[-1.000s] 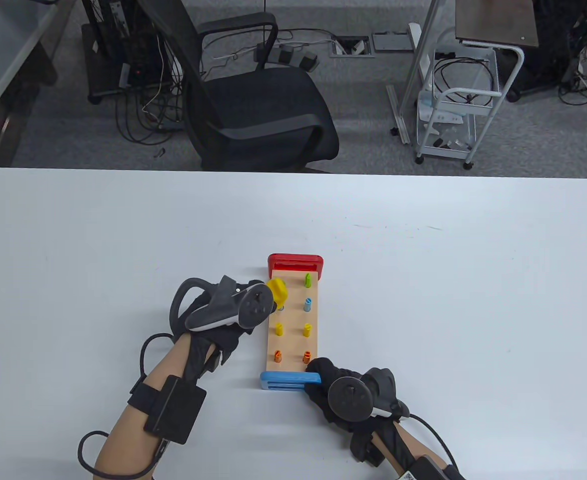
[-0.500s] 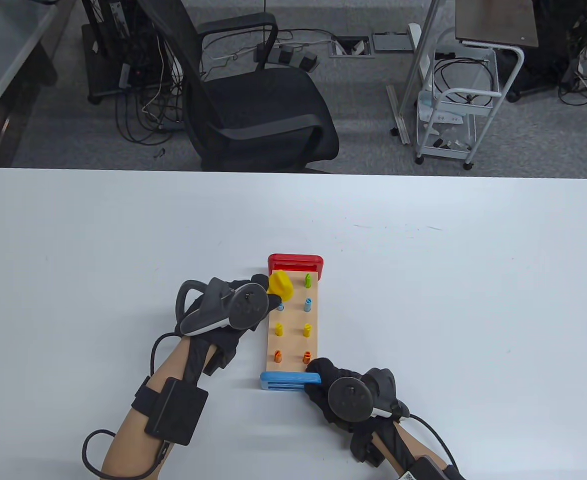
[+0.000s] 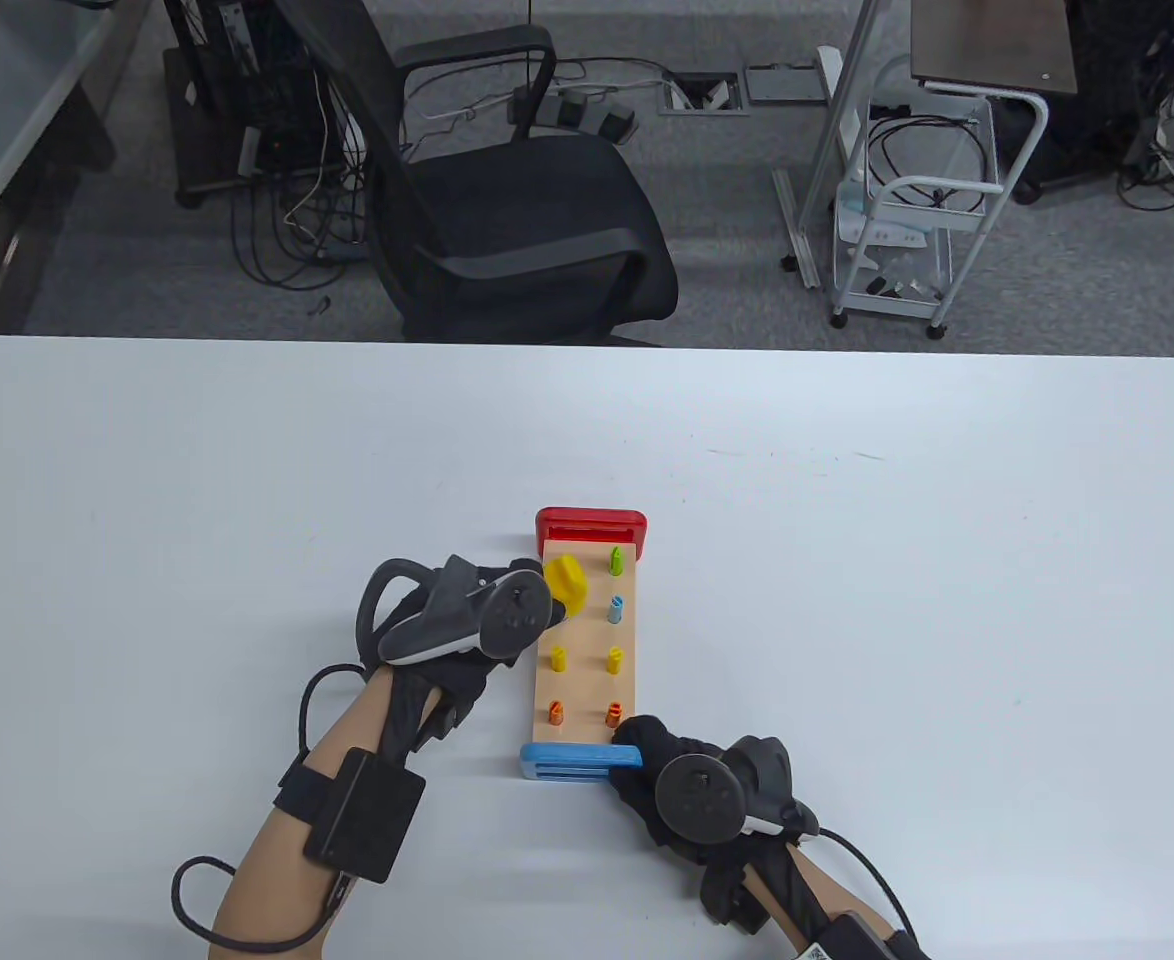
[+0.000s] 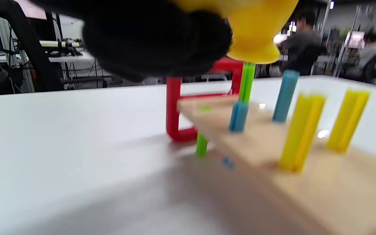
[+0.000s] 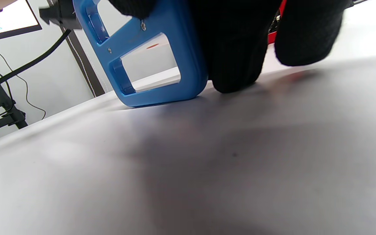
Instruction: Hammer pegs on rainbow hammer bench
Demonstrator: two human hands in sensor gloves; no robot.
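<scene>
The wooden hammer bench (image 3: pixel 587 690) lies lengthwise on the white table, with its red end (image 3: pixel 591 524) far and its blue end (image 3: pixel 572 760) near. My left hand (image 3: pixel 467 620) grips the yellow hammer (image 3: pixel 565 582) over the bench's far left pegs. In the left wrist view the hammer head (image 4: pixel 256 29) hangs just above a short blue peg (image 4: pixel 239 116). A green peg (image 4: pixel 202 145) sticks out below the board. The green (image 3: pixel 616 560), blue (image 3: pixel 616 608), yellow (image 3: pixel 616 659) and orange (image 3: pixel 613 714) pegs stand up. My right hand (image 3: pixel 692 790) holds the blue end (image 5: pixel 148 65).
The bench sits near the front middle of the white table (image 3: pixel 897 600). A black office chair (image 3: pixel 507 200) and a white wire cart (image 3: pixel 907 220) stand on the floor beyond the table's far edge.
My left hand lifted the hammer half a second ago and has brought it back down over the left blue peg. The right hand and the bench have not moved.
</scene>
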